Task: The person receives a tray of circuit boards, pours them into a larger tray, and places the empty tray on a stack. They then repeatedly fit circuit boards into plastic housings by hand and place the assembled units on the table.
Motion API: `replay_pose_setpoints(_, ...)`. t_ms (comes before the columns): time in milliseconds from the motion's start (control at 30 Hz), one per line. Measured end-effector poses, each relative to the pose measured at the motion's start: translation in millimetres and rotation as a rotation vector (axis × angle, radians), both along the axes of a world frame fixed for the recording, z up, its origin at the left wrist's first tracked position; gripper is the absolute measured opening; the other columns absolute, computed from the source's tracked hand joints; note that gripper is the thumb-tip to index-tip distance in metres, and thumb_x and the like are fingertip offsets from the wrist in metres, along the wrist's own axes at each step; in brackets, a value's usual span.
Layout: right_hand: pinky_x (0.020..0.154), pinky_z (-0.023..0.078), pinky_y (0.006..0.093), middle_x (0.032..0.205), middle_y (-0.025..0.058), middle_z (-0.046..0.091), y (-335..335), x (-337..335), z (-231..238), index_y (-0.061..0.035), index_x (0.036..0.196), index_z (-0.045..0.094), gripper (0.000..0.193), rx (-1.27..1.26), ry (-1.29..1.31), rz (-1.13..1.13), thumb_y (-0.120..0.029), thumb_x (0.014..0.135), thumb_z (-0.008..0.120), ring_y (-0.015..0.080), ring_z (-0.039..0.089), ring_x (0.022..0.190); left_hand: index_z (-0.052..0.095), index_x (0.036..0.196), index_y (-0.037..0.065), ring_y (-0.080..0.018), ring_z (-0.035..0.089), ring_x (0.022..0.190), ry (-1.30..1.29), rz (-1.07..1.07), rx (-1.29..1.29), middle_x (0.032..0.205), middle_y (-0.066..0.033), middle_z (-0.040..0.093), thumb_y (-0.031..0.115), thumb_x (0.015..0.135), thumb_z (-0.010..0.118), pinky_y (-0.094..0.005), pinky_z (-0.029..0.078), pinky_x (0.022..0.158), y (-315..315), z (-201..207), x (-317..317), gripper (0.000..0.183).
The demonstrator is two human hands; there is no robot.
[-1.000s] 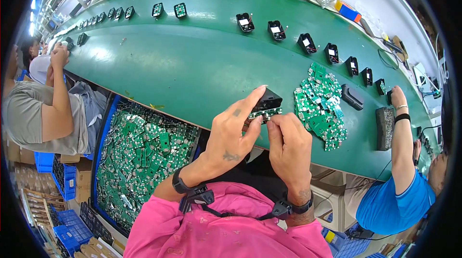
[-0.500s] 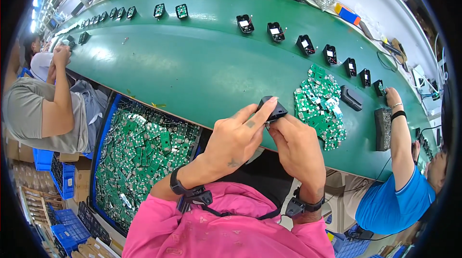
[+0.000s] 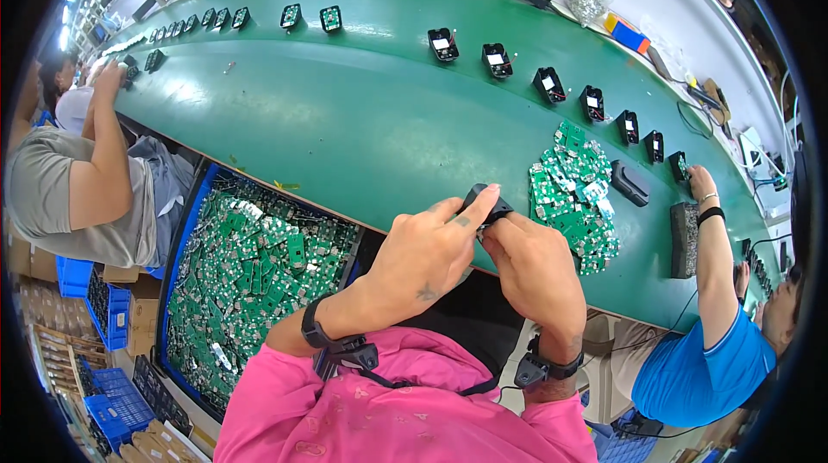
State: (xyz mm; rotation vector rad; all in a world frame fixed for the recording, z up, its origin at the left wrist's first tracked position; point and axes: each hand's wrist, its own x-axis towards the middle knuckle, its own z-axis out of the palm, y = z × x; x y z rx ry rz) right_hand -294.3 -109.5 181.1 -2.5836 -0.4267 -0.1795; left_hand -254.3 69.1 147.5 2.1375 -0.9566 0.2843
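Note:
Both my hands come together over the near edge of the green bench, around a small black plastic housing [image 3: 490,201]. My left hand [image 3: 431,251] grips it from the left, with a finger stretched along its top. My right hand [image 3: 536,271] has its fingers bent against the lower right of the housing, and its fingertips are partly hidden underneath. What lies inside the housing does not show. Just right of my hands is a heap of green circuit boards [image 3: 571,191], and beyond it a closed black case [image 3: 630,183].
Open black housings [image 3: 497,61] stand in a curved row along the far side of the bench [image 3: 345,118]. A blue-rimmed bin of circuit boards [image 3: 250,282] sits lower left. Co-workers sit on both sides; the right one's hand [image 3: 703,182] touches a housing near a dark foam block [image 3: 685,240].
The black housing has tilted in my hands, so less of its broad face shows. My hands have stayed in nearly the same place. The view has shifted slightly.

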Motion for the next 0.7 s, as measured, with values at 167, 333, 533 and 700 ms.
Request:
replay_pose_setpoints(167, 0.064, 0.047, 0.0451, 0.081, 0.0179, 0.063, -0.2, -1.5, -6.3, 0.0021, 0.088, 0.062, 0.006, 0.115, 0.003, -0.023, -0.003, 0.085, 0.063, 0.0389, 0.061, 0.073, 0.046, 0.144, 0.003, -0.0352, 0.066, 0.075, -0.056, 0.062, 0.002, 0.098, -0.0202, 0.064, 0.005, 0.082, 0.066, -0.0428, 0.055, 0.061, -2.5, -0.8, -7.6, 0.066)
replay_pose_setpoints(333, 0.061, 0.046, 0.0404, 0.075, 0.0162, 0.061, -0.8, -1.5, -10.8, 0.0032, 0.084, 0.061, 0.006, 0.286, -0.017, -0.046, -0.003, 0.085, 0.063, 0.0344, 0.06, 0.067, 0.051, 0.144, 0.011, -0.03, 0.065, 0.07, 0.011, 0.124, -0.098, 0.103, -0.0156, 0.068, 0.0, 0.083, 0.065, -0.0397, 0.054, 0.062, -7.1, 0.4, -9.3, 0.064)
replay_pose_setpoints(533, 0.057, 0.043, 0.0348, 0.071, 0.012, 0.058, -1.4, -4.8, -13.5, 0.0035, 0.081, 0.06, 0.007, 0.394, -0.051, -0.076, -0.001, 0.084, 0.064, 0.0241, 0.057, 0.06, 0.052, 0.143, 0.01, -0.0235, 0.064, 0.064, 0.094, 0.068, -0.173, 0.103, -0.0164, 0.069, 0.0, 0.084, 0.065, -0.0339, 0.054, 0.059, -7.9, 7.9, -10.1, 0.061)
replay_pose_setpoints(700, 0.056, 0.043, 0.0338, 0.071, 0.0114, 0.058, 7.0, -10.2, -17.8, 0.0028, 0.081, 0.061, 0.006, 0.362, -0.197, -0.12, 0.0, 0.085, 0.065, 0.0227, 0.057, 0.06, 0.055, 0.14, 0.008, -0.0262, 0.067, 0.068, 0.018, 0.115, -0.196, 0.11, -0.0188, 0.069, -0.002, 0.084, 0.065, -0.0304, 0.056, 0.059, -12.6, 6.5, -14.6, 0.057)
